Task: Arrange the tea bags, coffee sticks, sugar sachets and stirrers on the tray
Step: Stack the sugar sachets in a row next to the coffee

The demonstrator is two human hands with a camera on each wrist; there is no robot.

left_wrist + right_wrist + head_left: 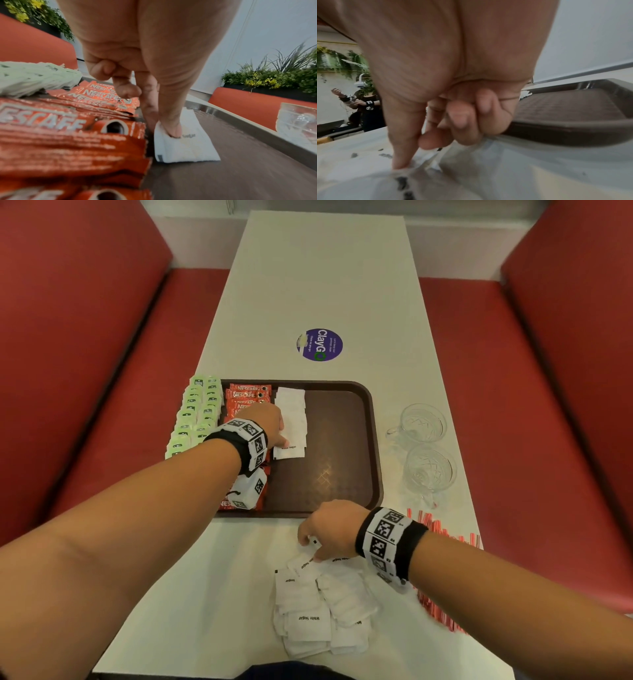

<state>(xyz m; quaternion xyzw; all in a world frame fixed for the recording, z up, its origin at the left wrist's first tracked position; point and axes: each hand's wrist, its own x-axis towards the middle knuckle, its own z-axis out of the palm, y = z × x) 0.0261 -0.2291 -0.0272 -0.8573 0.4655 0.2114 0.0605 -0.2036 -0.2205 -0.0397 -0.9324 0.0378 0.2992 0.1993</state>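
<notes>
The brown tray (pixel 342 446) holds green tea bags (pixel 195 412) along its left side, a column of red coffee sticks (pixel 248 397) and a column of white sugar sachets (pixel 291 412). My left hand (pixel 282 440) pinches the nearest sachet (pixel 185 147) of that column, thumb on top and index finger at its left edge, beside the coffee sticks (pixel 68 135). My right hand (pixel 310 542) is at the far edge of a loose sugar sachet pile (pixel 318 607) on the table, pinching one sachet (pixel 426 161) between thumb and curled fingers. Red stirrers (pixel 442 529) lie right of that wrist.
Two glass cups (pixel 423 422) (pixel 430 470) stand on the table just right of the tray. A round purple sticker (pixel 319 345) lies beyond the tray. Red bench seats flank the white table. The tray's right half (pixel 248 169) is bare.
</notes>
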